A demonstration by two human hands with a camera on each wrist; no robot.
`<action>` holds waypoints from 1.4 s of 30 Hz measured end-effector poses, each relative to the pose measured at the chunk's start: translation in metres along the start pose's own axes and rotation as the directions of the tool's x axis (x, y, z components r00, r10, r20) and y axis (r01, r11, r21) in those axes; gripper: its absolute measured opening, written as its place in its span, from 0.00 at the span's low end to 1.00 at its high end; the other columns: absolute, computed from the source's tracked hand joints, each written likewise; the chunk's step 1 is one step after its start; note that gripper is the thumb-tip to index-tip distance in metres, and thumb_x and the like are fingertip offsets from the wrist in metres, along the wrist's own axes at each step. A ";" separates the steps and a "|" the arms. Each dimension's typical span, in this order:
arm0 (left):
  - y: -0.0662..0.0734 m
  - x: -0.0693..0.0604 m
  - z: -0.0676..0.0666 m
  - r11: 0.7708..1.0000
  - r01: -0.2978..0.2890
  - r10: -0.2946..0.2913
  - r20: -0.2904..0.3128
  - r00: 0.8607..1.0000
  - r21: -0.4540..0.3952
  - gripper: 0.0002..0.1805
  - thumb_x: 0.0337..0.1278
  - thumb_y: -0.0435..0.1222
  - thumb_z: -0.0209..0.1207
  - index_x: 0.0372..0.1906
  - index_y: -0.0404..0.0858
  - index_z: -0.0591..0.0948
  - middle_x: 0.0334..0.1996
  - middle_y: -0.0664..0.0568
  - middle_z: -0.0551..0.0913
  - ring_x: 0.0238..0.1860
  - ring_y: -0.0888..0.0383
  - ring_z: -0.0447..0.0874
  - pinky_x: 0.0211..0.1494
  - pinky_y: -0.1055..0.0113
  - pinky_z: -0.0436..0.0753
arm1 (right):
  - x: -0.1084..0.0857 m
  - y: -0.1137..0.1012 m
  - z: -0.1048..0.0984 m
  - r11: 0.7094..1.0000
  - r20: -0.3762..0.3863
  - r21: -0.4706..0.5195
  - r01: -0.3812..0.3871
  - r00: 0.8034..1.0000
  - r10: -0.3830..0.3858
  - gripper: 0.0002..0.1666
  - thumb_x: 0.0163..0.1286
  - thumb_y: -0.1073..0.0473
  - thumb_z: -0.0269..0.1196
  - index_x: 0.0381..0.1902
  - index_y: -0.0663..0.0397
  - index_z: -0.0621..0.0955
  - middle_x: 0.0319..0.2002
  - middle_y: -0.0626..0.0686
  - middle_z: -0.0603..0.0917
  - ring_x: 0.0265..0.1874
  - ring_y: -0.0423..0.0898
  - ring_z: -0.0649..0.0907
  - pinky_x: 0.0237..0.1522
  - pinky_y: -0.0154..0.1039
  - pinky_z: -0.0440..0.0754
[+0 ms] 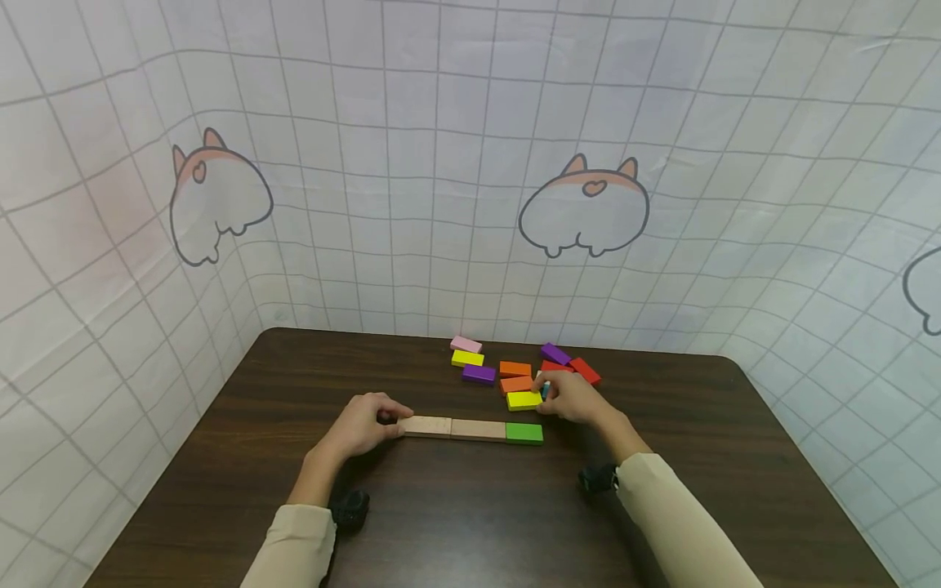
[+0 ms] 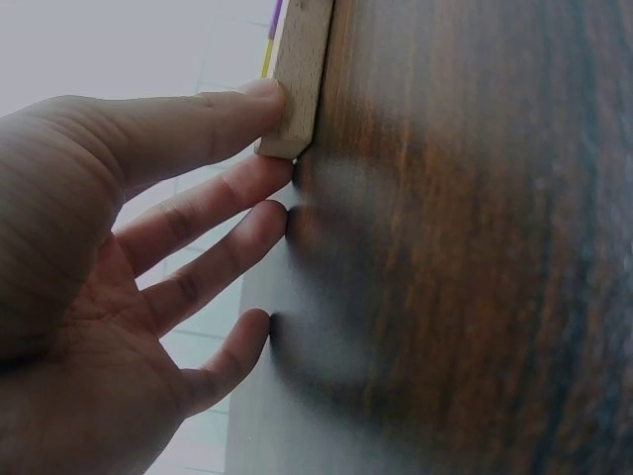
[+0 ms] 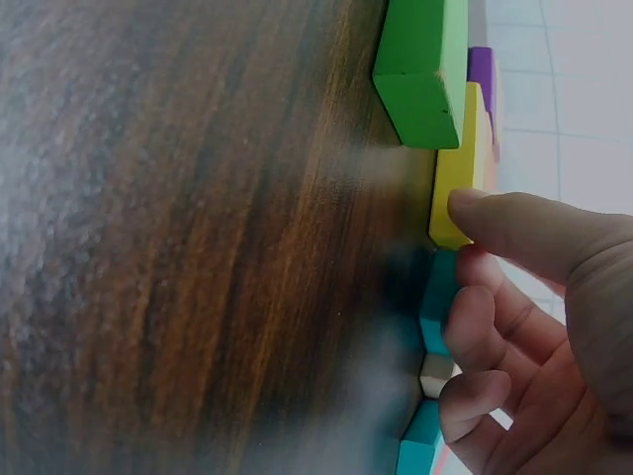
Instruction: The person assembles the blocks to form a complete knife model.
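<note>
My left hand [image 1: 358,426] pinches the left end of a plain wooden block [image 1: 426,426] between thumb and index finger. In the left wrist view its other fingers spread out, tips touching the table. A second plain wooden block [image 1: 478,429] and a green block [image 1: 524,434] continue that row to the right, end to end. Behind the green block, my right hand [image 1: 577,398] holds the right end of a yellow block [image 1: 524,401] with thumb and index finger. Teal blocks [image 3: 438,297] lie by its other fingers in the right wrist view, largely hidden in the head view.
Orange blocks [image 1: 515,370] lie just behind the yellow one. Farther back are purple [image 1: 479,374], yellow [image 1: 466,358] and pink [image 1: 466,345] blocks, with red [image 1: 586,371] and purple [image 1: 555,354] ones to the right. A white gridded curtain [image 1: 397,204] surrounds the dark wooden table [image 1: 456,523].
</note>
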State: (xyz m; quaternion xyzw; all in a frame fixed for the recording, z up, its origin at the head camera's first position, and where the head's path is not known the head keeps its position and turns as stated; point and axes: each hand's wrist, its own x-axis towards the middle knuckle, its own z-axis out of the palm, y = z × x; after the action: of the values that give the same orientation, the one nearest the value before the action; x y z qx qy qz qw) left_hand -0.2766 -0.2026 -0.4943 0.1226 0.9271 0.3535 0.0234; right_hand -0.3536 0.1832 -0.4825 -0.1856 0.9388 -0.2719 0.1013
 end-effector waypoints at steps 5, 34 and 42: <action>-0.001 0.000 0.000 1.000 -0.005 0.005 -0.001 1.000 0.008 0.12 0.58 0.32 0.71 0.47 0.45 0.91 0.37 0.57 0.84 0.39 0.58 0.75 0.44 0.63 0.77 | -0.002 -0.002 0.002 1.000 -0.005 -0.026 -0.010 1.000 0.010 0.16 0.62 0.61 0.75 0.47 0.53 0.83 0.25 0.49 0.80 0.22 0.44 0.77 0.29 0.38 0.76; 0.002 -0.002 0.000 1.000 -0.007 0.007 -0.013 1.000 0.011 0.12 0.58 0.32 0.71 0.47 0.45 0.91 0.38 0.55 0.86 0.40 0.56 0.77 0.44 0.62 0.78 | -0.046 0.017 -0.015 0.998 -0.080 0.038 0.050 0.996 -0.047 0.22 0.64 0.61 0.73 0.55 0.57 0.83 0.31 0.51 0.89 0.18 0.41 0.83 0.29 0.37 0.83; 0.001 -0.001 0.000 1.000 -0.011 0.012 -0.017 1.000 0.026 0.12 0.58 0.33 0.71 0.47 0.45 0.91 0.39 0.54 0.86 0.41 0.56 0.78 0.46 0.61 0.79 | -0.065 0.031 -0.020 0.999 -0.036 0.045 -0.017 0.999 0.018 0.19 0.64 0.59 0.74 0.53 0.54 0.84 0.28 0.49 0.86 0.18 0.43 0.81 0.28 0.37 0.82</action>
State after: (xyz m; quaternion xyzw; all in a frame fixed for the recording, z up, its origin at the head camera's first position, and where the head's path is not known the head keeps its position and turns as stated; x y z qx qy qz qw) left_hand -0.2751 -0.2025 -0.4937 0.1252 0.9310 0.3427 0.0118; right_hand -0.3095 0.2434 -0.4772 -0.1701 0.9358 -0.2950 0.0909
